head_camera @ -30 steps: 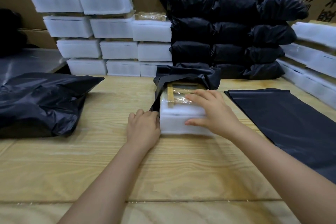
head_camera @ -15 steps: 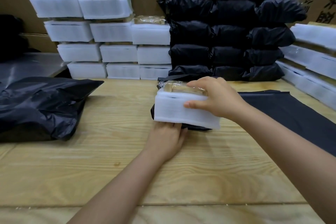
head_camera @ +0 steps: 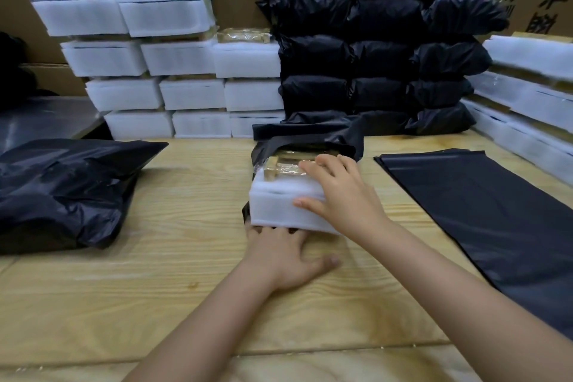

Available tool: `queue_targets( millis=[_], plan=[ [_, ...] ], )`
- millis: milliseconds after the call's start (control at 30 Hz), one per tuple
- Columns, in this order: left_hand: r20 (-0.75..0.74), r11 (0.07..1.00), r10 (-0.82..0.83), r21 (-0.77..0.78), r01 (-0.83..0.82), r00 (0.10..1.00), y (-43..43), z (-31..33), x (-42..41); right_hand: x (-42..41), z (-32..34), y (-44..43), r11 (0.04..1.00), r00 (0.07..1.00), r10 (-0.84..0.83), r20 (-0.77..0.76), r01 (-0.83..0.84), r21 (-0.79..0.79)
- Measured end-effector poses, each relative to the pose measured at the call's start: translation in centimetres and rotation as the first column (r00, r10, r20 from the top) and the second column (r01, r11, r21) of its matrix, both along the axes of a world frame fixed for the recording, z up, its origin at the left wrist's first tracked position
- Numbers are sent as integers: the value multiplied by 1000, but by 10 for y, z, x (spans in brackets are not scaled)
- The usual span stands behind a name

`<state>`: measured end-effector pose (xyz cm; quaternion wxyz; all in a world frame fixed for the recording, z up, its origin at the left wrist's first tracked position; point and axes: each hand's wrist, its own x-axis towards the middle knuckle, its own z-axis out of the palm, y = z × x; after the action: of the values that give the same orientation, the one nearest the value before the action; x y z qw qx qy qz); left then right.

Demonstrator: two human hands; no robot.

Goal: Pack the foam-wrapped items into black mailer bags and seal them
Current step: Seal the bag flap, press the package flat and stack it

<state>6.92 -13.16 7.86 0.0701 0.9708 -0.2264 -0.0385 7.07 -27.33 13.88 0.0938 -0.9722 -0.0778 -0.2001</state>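
Two hands: left hand (head_camera: 282, 257) flat beneath foam-wrapped item (head_camera: 279, 206), right hand (head_camera: 344, 195) gripping it.

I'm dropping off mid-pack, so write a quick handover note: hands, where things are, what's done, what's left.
Right hand grips the foam-wrapped item from above, thumb on its near side.
Left hand lies flat on the table, fingertips hidden under the item's near edge.
Item's far end is inside the open mailer bag; near part outside.
Done: filled black bags stacked behind.
Left: push it fully in, seal; foam stack and flat bags wait.
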Motion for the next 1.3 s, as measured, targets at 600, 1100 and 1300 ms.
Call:
queue_targets(
  millis=[600, 1100, 1300],
  plan=[
    [93, 986, 156, -81, -149, 983, -13, 11, -12, 38, 26, -23, 871, 991, -119, -64, 135, 472],
    [230, 966, 150, 172, -192, 961, -27, 11, -26, -25, -9, -20, 989, 833, 28, 553, -104, 106],
    [158, 987, 72, 132, -94, 985, -31, 6, -35, -14, -27, 3, 977, 992, 105, 63, -115, 179]
  ],
)
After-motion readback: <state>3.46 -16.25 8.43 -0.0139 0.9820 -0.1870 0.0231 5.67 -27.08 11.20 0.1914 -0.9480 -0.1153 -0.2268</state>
